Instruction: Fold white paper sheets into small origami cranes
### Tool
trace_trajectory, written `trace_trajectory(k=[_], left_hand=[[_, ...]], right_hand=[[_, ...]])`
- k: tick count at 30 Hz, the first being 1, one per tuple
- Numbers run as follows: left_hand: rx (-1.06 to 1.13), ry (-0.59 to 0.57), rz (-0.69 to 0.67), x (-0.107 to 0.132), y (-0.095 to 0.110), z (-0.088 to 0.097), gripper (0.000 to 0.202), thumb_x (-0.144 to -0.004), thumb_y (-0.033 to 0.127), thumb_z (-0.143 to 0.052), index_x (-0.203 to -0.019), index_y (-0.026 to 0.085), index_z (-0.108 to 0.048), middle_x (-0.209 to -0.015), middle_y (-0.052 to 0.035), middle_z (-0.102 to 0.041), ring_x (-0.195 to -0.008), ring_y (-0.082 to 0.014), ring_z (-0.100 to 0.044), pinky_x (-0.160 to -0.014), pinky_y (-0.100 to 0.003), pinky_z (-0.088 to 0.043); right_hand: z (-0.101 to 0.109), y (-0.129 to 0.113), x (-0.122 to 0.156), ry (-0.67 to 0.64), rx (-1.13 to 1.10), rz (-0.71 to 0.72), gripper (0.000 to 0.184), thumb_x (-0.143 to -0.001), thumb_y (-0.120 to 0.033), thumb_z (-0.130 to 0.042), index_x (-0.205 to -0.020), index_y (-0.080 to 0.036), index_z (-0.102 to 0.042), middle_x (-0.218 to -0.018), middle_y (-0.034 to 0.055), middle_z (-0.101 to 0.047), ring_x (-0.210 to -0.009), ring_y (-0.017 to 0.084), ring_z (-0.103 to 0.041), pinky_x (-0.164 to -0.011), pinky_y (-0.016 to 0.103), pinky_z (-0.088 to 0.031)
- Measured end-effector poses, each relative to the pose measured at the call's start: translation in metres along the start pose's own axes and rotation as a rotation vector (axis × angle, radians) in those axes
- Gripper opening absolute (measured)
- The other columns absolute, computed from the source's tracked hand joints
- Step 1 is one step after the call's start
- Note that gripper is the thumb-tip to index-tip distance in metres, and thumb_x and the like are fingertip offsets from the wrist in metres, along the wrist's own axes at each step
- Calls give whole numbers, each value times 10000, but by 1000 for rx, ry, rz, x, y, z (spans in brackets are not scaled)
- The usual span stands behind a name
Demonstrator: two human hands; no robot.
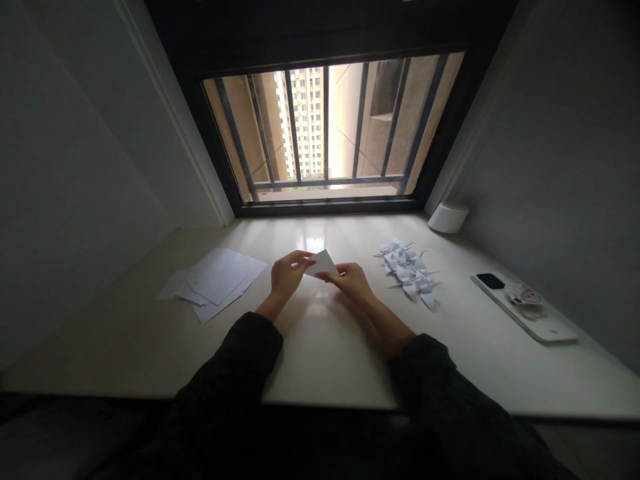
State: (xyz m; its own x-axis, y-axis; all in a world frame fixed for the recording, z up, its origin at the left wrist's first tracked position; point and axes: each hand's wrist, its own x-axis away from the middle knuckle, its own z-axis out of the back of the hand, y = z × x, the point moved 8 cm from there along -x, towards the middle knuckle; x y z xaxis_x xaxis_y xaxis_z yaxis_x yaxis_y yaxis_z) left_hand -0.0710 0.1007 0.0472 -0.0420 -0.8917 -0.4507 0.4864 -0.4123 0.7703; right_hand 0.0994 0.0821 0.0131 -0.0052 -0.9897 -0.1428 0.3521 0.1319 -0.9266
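A small folded piece of white paper [323,263] is held up between both hands, just above the pale sill. My left hand [290,272] pinches its left edge between thumb and fingers. On the other side, my right hand [352,279] grips the lower right edge, its thumb lying across the paper. To the right of my right hand lies a cluster of white folded paper cranes [407,268], several of them touching one another. Left of my left hand are loose, overlapping sheets of white paper [220,277].
A phone in a white case [540,320] lies at the right by the wall. Beyond it, a white rounded object [449,218] stands in the back right corner. The barred window [325,133] closes off the back; the sill's front edge [330,402] runs beneath my forearms.
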Motion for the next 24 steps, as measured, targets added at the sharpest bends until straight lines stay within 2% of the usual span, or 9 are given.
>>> trace_trajectory(k=[2, 5, 11, 15, 20, 22, 24], left_hand=[[102, -10, 89, -1, -13, -3, 236, -709, 434, -699, -831, 233, -718, -792, -34, -719, -737, -200, -660, -659, -293, -468], [275, -17, 168, -2, -25, -7, 282, -655, 446, -734, -787, 197, -712, -787, -52, -721, -748, -205, -666, -659, -288, -480], [498, -14, 319, 1, -29, -13, 312, -582, 428, -783, -735, 166, -707, -746, -61, -709, -689, -184, -642, -652, -288, -474], [535, -39, 362, 3, -25, -15, 307, -553, 415, -805, -698, 163, -706, -709, -59, -698, -656, -170, -623, -637, -278, -454], [514, -147, 409, 6, -24, -18, 359, -590, 472, -770, -763, 159, -739, -718, -63, -703, -616, -162, -602, -588, -269, -431], [474, -158, 411, 6, -24, -17, 368, -608, 493, -750, -756, 156, -742, -677, -54, -691, -577, -150, -581, -554, -260, -414], [441, -151, 394, 6, -23, -17, 361, -610, 497, -744, -731, 157, -738, -663, -47, -685, -569, -146, -574, -544, -255, -408]], right_hand=[[2, 2, -1, 14, -18, -15, 388, -589, -540, -717, -653, -159, -749, -557, 36, -669, -563, 168, -577, -521, 253, -355], [6, 8, -4, 59, -116, -55, 408, -584, -551, -717, -653, -150, -736, -587, 39, -666, -580, 162, -570, -533, 252, -378], [15, 24, -7, 171, -364, -143, 461, -587, -563, -716, -742, -130, -743, -626, 54, -649, -621, 157, -568, -571, 263, -445], [18, 28, -9, 192, -353, -133, 459, -571, -556, -730, -757, -137, -745, -624, 45, -644, -603, 149, -555, -561, 266, -451], [20, 27, -12, 180, -285, -92, 453, -602, -557, -707, -772, -139, -742, -625, 43, -655, -586, 146, -553, -546, 265, -441], [22, 22, -12, 189, -252, -49, 451, -634, -540, -699, -851, -148, -740, -683, 52, -681, -624, 161, -582, -571, 275, -451], [27, 10, -9, 228, -162, 64, 435, -673, -502, -695, -965, -181, -724, -793, 60, -705, -710, 181, -606, -621, 294, -466]])
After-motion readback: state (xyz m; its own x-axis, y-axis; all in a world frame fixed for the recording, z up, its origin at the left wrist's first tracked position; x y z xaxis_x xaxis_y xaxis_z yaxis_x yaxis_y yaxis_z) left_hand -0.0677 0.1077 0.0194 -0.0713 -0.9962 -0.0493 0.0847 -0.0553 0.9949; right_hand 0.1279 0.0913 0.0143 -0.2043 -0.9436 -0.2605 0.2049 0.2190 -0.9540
